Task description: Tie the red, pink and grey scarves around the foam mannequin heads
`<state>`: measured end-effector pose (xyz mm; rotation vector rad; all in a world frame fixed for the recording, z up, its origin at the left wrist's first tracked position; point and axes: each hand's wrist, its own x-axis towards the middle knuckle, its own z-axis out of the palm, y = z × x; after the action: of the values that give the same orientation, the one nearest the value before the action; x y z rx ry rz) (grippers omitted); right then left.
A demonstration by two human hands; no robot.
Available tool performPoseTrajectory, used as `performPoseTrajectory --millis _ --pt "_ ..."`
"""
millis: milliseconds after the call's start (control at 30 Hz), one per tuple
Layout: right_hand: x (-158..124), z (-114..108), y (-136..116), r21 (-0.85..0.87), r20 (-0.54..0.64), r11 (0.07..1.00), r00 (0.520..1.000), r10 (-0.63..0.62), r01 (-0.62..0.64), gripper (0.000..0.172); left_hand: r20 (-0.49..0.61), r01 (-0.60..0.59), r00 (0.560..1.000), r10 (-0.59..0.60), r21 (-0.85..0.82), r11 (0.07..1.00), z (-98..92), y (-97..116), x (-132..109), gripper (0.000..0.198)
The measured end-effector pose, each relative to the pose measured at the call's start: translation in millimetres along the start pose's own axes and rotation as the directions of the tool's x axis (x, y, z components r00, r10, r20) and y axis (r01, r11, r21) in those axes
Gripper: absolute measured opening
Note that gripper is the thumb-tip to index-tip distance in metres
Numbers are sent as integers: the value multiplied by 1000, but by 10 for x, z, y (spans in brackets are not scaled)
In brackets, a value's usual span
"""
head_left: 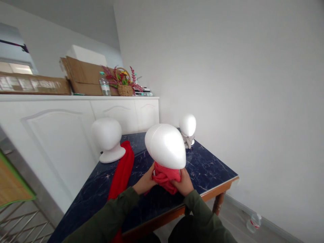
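Observation:
A white mannequin head stands near the middle of the dark blue marbled table, with a coral-red scarf wrapped round its neck. My left hand grips the scarf at the left side of the neck, its fingertips partly hidden behind the cloth. On the right side my right hand is closed on the same scarf, thumb toward the front. A long bright red scarf lies on the table left of my left hand and runs toward the front edge.
Another white mannequin head stands bare at the left. Farther back, a third head wears a grey scarf. Behind the table is a white cabinet bearing cardboard boxes, a bottle and a flower basket.

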<state>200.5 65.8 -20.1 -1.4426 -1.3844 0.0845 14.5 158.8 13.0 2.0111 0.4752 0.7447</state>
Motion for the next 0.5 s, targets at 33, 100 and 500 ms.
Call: performPoseTrajectory --millis 33,100,500 --pt "2 -40 53 -36 -77 999 997 13 -16 53 -22 -12 1000 12 28 1000 74 7 123 83" --pt "30 -139 201 -99 -224 992 973 58 -82 51 -78 -12 997 20 105 994 263 13 444 76" --pt "983 -867 1511 -337 -461 847 857 232 -411 48 -85 -121 990 109 -150 981 1542 -148 2361 54"
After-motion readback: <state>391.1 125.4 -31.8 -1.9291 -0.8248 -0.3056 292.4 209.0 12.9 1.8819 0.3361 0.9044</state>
